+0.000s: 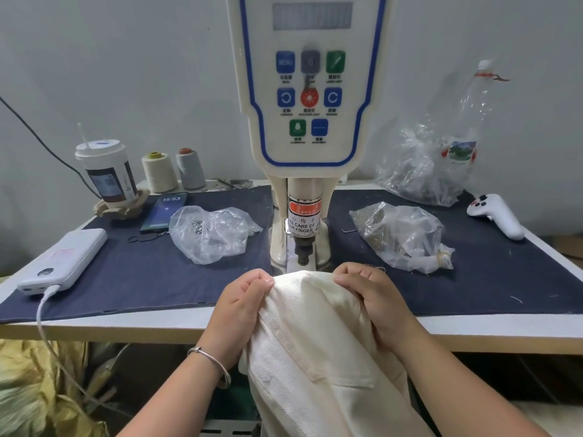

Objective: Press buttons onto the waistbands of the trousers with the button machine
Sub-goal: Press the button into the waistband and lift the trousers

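Two hands: both grip one cream garment, the trousers, at the table's near edge.
Left hand: fingers curled tight, pinching the top fold of cloth on its left side; a bangle sits on that wrist.
Trousers: they hang from the grip down past the table edge toward the lap; the bunched top edge, likely the waistband, is lifted between the two fists and lit from above.
Right hand: fingers curled over the fold on its right side, thumb hidden behind the cloth.
Machine: the button machine stands straight ahead, its punch just beyond and slightly above the cloth edge, roughly centred between the fists.
Key relation: the fold's long axis runs left to right across the punch line; the cloth lies near the die but, by my reading, not yet under it. Whether it touches the base I cannot tell.
Nearer hand: both sit about level with the punch; the right knuckles look slightly closer.
Next move, as a judgement: slide the fold forward, away from the body, keeping fingers out to the sides.
Risk: fingertips are close to the punch, as its warning label notes.
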Available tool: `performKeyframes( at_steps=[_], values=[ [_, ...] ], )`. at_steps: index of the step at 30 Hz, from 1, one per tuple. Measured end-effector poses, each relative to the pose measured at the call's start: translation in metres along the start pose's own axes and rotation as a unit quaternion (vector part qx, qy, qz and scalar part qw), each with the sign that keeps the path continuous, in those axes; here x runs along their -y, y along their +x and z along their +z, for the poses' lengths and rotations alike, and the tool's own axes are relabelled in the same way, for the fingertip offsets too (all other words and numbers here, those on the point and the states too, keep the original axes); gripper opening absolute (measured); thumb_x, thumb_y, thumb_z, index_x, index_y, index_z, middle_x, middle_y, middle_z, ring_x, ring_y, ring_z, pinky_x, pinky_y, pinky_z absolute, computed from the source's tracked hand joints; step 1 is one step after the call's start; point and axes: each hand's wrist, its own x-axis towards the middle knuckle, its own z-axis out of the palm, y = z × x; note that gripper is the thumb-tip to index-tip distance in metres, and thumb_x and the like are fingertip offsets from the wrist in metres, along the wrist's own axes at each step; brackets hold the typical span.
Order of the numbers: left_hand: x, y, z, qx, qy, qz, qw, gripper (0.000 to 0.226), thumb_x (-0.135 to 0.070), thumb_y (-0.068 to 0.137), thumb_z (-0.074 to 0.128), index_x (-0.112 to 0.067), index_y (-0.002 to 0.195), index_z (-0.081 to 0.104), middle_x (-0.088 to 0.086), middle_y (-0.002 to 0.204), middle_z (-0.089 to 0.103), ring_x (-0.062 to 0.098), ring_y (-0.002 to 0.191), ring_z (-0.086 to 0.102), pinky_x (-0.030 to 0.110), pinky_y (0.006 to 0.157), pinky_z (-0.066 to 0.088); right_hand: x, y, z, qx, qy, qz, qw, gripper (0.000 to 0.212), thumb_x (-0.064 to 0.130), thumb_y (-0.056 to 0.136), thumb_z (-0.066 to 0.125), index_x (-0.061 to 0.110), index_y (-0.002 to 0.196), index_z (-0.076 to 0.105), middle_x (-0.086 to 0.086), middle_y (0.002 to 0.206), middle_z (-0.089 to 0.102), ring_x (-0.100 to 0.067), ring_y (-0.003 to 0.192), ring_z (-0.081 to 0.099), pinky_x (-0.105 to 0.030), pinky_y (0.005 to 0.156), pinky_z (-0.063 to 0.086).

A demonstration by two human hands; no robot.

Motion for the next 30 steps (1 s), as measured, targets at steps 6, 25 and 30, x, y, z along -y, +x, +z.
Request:
performKeyframes(
  at_steps=[6, 25, 30],
  values=[
    [0.0020, 0.0024, -0.0002, 0.019, -0.044, -0.017, 0.999, 0.029, -0.037, 0.088, 0.048, -0.025, 0.062, 0.047, -0.011, 0.061, 0.040, 0.005, 0.059, 0.037, 0.029, 0.063, 0.031, -0.0010, 0.0018, -0.0062, 0.020, 0.052, 0.010, 0.998, 0.022, 0.009, 0.090, 0.054, 0.008, 0.069, 0.061, -0.004, 0.066, 0.056, -0.012, 0.063, 0.050, -0.021, 0.062, 0.043],
    [0.0024, 0.0058, -0.0005, 0.005, -0.026, -0.045, 0.999, 0.032, -0.038, 0.078, 0.052, -0.009, 0.064, 0.047, -0.002, 0.065, 0.040, 0.009, 0.062, 0.037, 0.032, 0.065, 0.031, 0.0041, 0.0033, -0.0001, -0.013, 0.048, 0.039, 0.998, 0.024, 0.002, 0.088, 0.052, 0.004, 0.066, 0.062, -0.004, 0.060, 0.056, -0.011, 0.057, 0.050, -0.020, 0.055, 0.042],
    [0.0033, 0.0047, 0.0000, 0.001, -0.023, -0.046, 0.999, 0.026, -0.033, 0.078, 0.051, -0.018, 0.058, 0.046, -0.008, 0.058, 0.037, 0.006, 0.057, 0.035, 0.027, 0.060, 0.030, 0.0070, 0.0023, 0.0010, -0.021, 0.045, 0.045, 0.998, 0.020, 0.001, 0.087, 0.052, 0.000, 0.070, 0.061, -0.005, 0.059, 0.055, -0.011, 0.056, 0.049, -0.019, 0.054, 0.041]
  ],
)
